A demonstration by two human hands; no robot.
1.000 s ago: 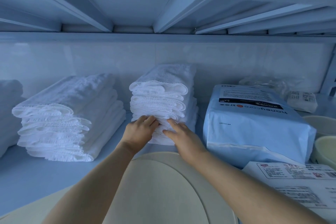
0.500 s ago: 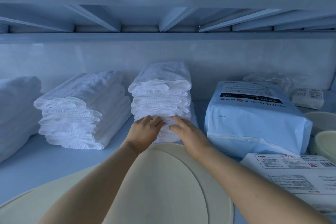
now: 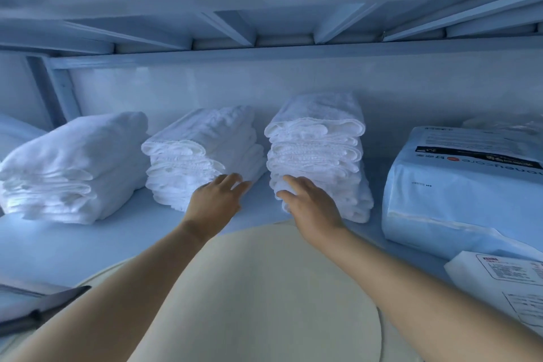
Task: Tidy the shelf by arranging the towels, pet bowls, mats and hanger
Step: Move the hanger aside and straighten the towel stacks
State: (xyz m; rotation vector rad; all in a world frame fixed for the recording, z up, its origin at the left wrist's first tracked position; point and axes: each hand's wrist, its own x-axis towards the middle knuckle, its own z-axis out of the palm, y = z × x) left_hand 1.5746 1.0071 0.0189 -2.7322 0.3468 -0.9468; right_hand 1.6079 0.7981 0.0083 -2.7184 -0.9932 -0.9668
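Observation:
Three stacks of folded white towels stand on the shelf: a left stack point(image 3: 70, 167), a middle stack point(image 3: 202, 153) and a tall right stack point(image 3: 317, 150). My right hand point(image 3: 308, 203) rests flat against the lower front of the right stack, fingers spread. My left hand point(image 3: 214, 200) hovers open in the gap between the middle and right stacks, just in front of the middle stack's corner, holding nothing. A round beige mat point(image 3: 264, 297) lies on the shelf under my forearms.
A blue plastic-wrapped pack point(image 3: 458, 194) stands right of the towels. A white printed packet point(image 3: 505, 282) lies at the front right. A dark flat object point(image 3: 38, 308) sits at the front left. The shelf above point(image 3: 264, 47) hangs low overhead.
My left hand has come off the right towel stack and shifted left toward the middle stack. The view has swung left, which brings the third stack into sight.

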